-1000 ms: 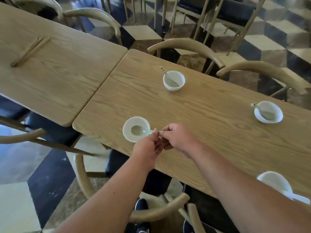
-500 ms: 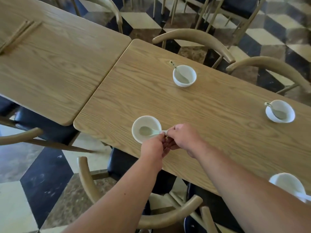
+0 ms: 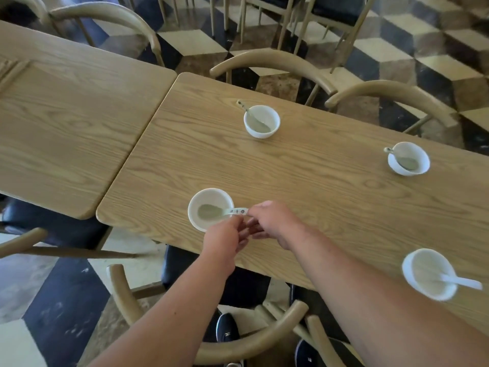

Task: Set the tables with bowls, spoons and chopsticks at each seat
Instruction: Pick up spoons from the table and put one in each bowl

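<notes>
Hardly anything has moved since a moment ago: both hands stay at the same bowl, and only our view has swung, sliding the neighbouring chopsticks to the left margin. Over the near edge, our left hand [image 3: 225,239] has its fingers curled at the rim of the small white round ceramic bowl [image 3: 211,193] by the near-left corner of the oak-grained wooden tabletop [image 3: 317,194]; we cannot tell whether they grip anything. Our right hand [image 3: 277,223] pinches the tip of the pale ceramic soup spoon [image 3: 217,211], whose scoop lies in the bowl and whose patterned handle leans over the right rim.

We judge the step to be settling this spoon at this seat. The next move calls for a gentle release so the glazed handle does not slip, then fetching chopsticks, since none show on this tabletop.

Farther right along the near edge sits a second white bowl [image 3: 412,266] holding a plain white spoon [image 3: 461,282]. Along the far edge stand a third white bowl [image 3: 267,133] and, rightward, a fourth white bowl [image 3: 418,152], each with a spoon inside, glossy against matt grain. Beyond, slim wooden chopsticks [image 3: 16,71] lie on the adjoining wooden tabletop [image 3: 66,115], and bent-wood chair backs [image 3: 275,59] curve over a chequered floor [image 3: 391,46].
</notes>
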Demonstrator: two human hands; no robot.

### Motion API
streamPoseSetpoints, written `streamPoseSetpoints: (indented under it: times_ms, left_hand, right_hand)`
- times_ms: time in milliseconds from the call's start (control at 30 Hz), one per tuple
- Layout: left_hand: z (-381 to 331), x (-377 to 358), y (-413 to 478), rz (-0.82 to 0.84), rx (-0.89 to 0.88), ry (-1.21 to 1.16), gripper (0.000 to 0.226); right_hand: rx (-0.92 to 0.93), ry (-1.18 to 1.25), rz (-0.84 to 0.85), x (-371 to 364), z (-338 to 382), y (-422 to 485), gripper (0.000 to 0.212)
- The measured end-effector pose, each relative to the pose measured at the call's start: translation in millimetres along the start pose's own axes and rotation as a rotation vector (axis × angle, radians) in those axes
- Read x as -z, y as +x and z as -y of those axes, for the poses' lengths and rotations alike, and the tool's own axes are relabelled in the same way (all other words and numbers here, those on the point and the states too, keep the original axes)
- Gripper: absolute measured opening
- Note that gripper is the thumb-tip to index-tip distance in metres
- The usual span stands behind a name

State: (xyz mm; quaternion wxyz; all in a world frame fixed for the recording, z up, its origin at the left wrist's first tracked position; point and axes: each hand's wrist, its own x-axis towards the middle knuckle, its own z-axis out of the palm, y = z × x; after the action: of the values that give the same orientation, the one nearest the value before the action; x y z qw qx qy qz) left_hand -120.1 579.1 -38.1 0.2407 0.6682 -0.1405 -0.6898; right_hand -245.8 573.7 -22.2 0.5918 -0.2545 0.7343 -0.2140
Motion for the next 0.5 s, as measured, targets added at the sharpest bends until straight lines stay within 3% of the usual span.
streamPoseSetpoints:
  times_ms: [33, 100, 200, 267, 400, 500]
  left_hand:
    - [0.0, -1.4, -7.7, -0.025, -0.067, 0.128, 0.016]
    - [-1.5, -10.2, -29.3, -0.05, -0.329, 0.614, 0.022]
    - [-3.0, -47.4, -80.1, 0.06, -0.708, 1.201, 0.035]
    - [3.1, -84.8, -113.6, 0.166, -0.837, 1.38, 0.053]
    - [41.1, -177.1, -182.3, 0.299, -0.959, 1.555, 0.08]
    - [91.6, -247.6, -244.5, 0.346, -1.077, 1.603, 0.083]
  right_hand:
    - [0.008, -0.015, -0.013, 6.2, -1.0, -6.9, 0.014]
    - [0.105, -0.181, -0.142, 29.5, -5.1, -30.2, 0.017]
    - [0.349, -0.504, -0.402, 90.3, -22.7, -89.3, 0.038]
    - [0.437, -0.659, -0.524, 139.7, -47.0, -131.4, 0.053]
    - [0.334, -0.804, -0.669, 239.8, -115.2, -213.9, 0.079]
    - [0.282, -0.847, -0.716, 318.3, -171.2, -282.8, 0.08]
